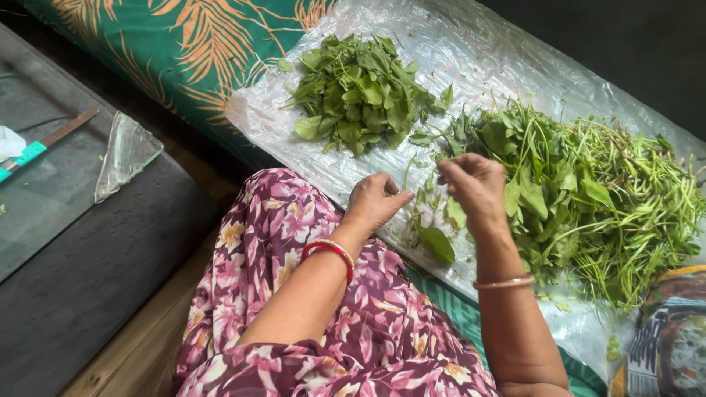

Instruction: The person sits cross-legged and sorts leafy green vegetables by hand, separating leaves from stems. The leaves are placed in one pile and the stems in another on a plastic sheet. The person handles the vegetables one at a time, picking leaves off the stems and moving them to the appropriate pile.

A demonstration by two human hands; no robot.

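Her left hand (376, 200) curls loosely, grip empty; right hand (476, 185) pinches a leafy stem (435, 220) hanging below, the unsorted greens (588, 198) just beyond.

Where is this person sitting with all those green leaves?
Probably a room at home. A clear plastic sheet lies over a green cushion with orange leaf print, a dark glass-topped table stands beside it, and both hands work over a pile of leafy green stems.

Green leaves (364, 92) on a clear plastic sheet (471, 51); teal cloth (184, 44) with orange fronds; maroon dress (294, 242) with pink-and-cream flowers; red bangle (329, 250).
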